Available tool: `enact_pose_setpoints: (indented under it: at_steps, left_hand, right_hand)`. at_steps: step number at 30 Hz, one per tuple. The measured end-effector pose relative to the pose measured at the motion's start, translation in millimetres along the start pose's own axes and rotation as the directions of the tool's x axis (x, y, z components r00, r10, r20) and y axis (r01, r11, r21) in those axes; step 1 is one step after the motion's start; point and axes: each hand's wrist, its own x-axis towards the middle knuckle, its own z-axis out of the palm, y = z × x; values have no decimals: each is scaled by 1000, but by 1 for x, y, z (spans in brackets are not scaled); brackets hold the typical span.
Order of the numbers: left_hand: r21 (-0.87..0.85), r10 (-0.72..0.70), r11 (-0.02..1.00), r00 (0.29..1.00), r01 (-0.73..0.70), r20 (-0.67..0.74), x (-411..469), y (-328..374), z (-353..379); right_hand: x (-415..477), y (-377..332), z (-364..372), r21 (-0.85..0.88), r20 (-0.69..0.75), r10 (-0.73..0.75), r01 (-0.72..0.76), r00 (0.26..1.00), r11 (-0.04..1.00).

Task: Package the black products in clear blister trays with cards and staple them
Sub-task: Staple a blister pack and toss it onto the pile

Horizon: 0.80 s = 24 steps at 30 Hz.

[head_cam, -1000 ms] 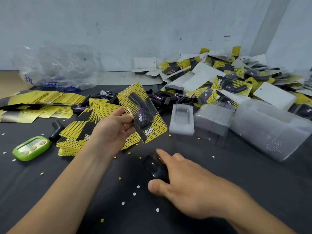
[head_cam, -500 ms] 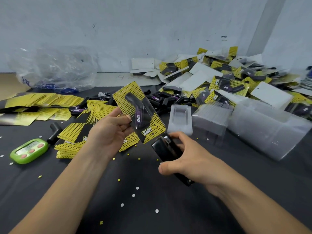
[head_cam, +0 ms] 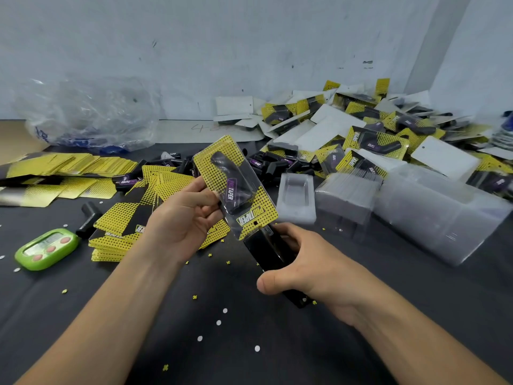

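Held up over the middle of the counter (head_cam: 277, 357), the blister pack (head_cam: 236, 187) — yellow dotted card (head_cam: 213, 168) behind, black product (head_cam: 231, 179) under clear plastic — is in the left hand (head_cam: 183, 218). That hand's fingers (head_cam: 208, 212) pinch the pack's left long edge, thumb on the front. Its long axis slants from the counter's far edge down toward the near right. The right hand (head_cam: 313, 268) has its fingers (head_cam: 288, 234) wrapped round a black stapler (head_cam: 266, 251), thumb along the near side. The stapler lies almost on the same slanting line, its mouth pointing up at the pack's lower short edge, the one with the hang hole. The two meet there, though I cannot tell whether the edge is already inside the mouth. So the pack sits just beyond and left of the right fingers — the next move looks like seating that edge and squeezing.
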Motion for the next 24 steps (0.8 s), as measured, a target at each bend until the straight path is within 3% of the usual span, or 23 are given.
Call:
enact_pose_setpoints:
  at_steps: [10,14,20,24]
  left_hand:
    - [272,46,959,990,-80,131,-4,0,4]
    - [201,30,978,995,-50,98,1,1,1]
    - [16,23,1000,999,-22,-39,8,2,-4]
    - [-128,-21,991,1000,23,19,7,4,-6]
  right_hand:
    - [-2,-2,2,28,-32,-7,8,999,1000]
    - [-2,-4,2,16,-43,21,-20,999,1000]
    - [-5,-8,-16,-127,7,181,-179,983,976]
    - [-1,-11,-24,-233,-160,189,-223,969,946]
